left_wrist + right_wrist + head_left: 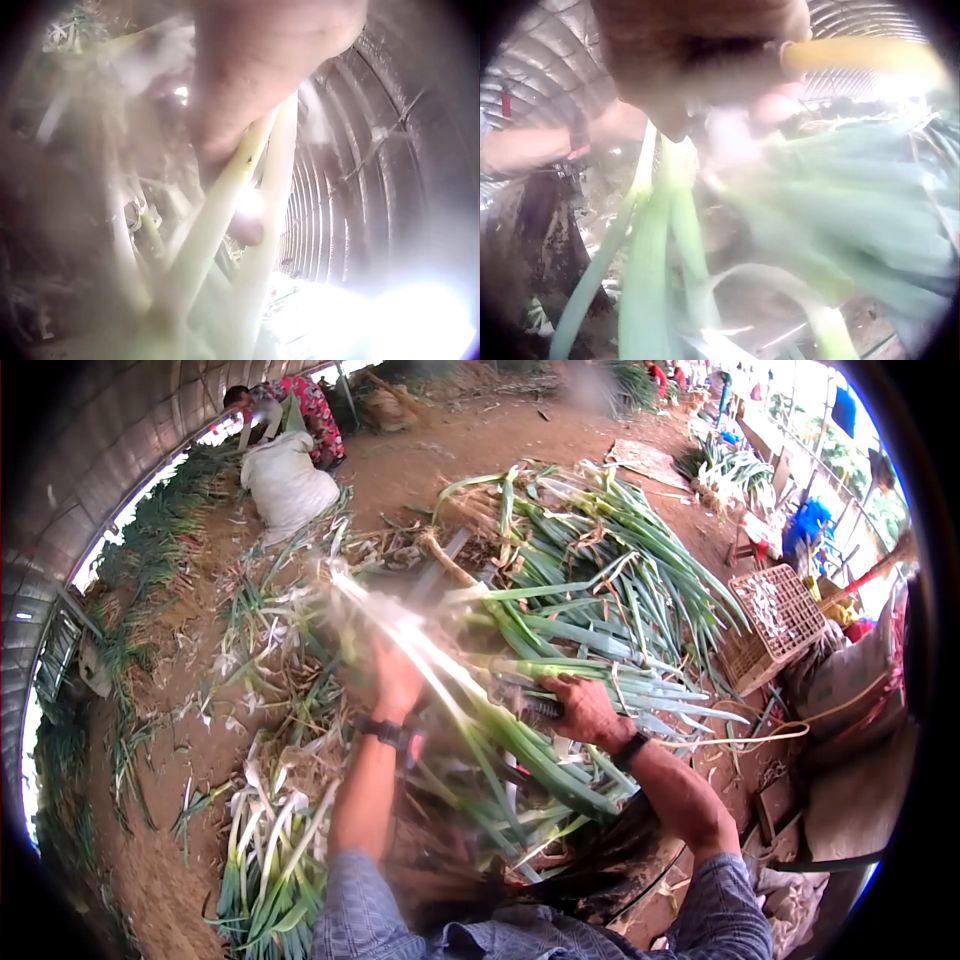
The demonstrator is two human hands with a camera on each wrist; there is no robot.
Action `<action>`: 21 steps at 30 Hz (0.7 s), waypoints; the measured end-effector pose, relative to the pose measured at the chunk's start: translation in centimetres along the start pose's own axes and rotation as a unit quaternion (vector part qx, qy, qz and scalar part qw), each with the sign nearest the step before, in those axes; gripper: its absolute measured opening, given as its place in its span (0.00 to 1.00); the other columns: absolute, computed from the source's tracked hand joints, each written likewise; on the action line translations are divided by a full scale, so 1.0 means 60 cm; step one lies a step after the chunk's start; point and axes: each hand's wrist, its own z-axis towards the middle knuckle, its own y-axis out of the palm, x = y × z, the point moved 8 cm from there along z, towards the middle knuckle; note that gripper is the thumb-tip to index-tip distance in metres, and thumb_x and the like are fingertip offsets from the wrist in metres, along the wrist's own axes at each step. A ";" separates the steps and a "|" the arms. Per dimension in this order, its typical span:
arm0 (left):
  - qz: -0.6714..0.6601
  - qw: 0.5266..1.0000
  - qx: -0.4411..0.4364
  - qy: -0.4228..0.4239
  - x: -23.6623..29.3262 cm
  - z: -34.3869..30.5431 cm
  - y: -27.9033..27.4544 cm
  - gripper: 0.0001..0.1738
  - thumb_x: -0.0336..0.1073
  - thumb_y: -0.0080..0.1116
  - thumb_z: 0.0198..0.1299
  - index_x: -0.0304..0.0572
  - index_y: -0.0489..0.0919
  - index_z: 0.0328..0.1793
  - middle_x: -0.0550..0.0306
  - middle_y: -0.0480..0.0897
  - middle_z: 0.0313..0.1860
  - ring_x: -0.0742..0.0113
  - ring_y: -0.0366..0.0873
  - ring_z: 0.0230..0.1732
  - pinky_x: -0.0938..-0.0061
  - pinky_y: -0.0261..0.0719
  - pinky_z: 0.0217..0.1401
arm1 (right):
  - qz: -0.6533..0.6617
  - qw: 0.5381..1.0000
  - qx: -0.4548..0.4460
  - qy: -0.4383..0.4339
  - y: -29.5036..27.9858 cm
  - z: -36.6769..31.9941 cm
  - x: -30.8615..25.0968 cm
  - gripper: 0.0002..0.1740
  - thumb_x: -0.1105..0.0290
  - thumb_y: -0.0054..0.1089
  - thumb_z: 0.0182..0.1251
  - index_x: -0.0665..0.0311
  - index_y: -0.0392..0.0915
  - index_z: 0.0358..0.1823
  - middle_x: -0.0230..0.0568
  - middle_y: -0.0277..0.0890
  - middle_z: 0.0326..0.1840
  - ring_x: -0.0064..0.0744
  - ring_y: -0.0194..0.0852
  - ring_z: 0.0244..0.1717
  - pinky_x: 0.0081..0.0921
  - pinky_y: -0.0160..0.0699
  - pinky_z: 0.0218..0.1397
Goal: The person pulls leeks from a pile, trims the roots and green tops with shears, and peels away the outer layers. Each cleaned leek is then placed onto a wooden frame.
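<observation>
My left hand (398,678) grips a few long green onions (530,748), their white ends up and to the left, green leaves trailing toward my lap. Close up in the left wrist view, its fingers bend over the pale stalks (214,225). My right hand (588,712) holds a black-handled air gun (541,707) beside the stalks, and a yellow hose (862,58) runs from that hand in the right wrist view. Whitish blur covers the root ends near the left hand. Green leaves (646,277) hang below the right hand.
A large heap of green onions (620,580) lies ahead. Another bunch (275,870) sits at lower left, with scraps on the dirt floor (430,460). A plastic crate (770,620) stands at right. Another person (310,415) bends by a white sack (288,485).
</observation>
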 end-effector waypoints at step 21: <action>0.025 0.999 0.023 0.008 -0.034 -0.003 0.032 0.58 0.87 0.33 0.55 0.38 0.68 0.66 0.47 0.80 0.56 0.53 0.83 0.46 0.61 0.85 0.39 | 0.056 0.998 0.005 -0.030 -0.030 0.000 -0.047 0.26 0.55 0.75 0.53 0.61 0.82 0.51 0.50 0.84 0.37 0.51 0.84 0.38 0.40 0.83 0.42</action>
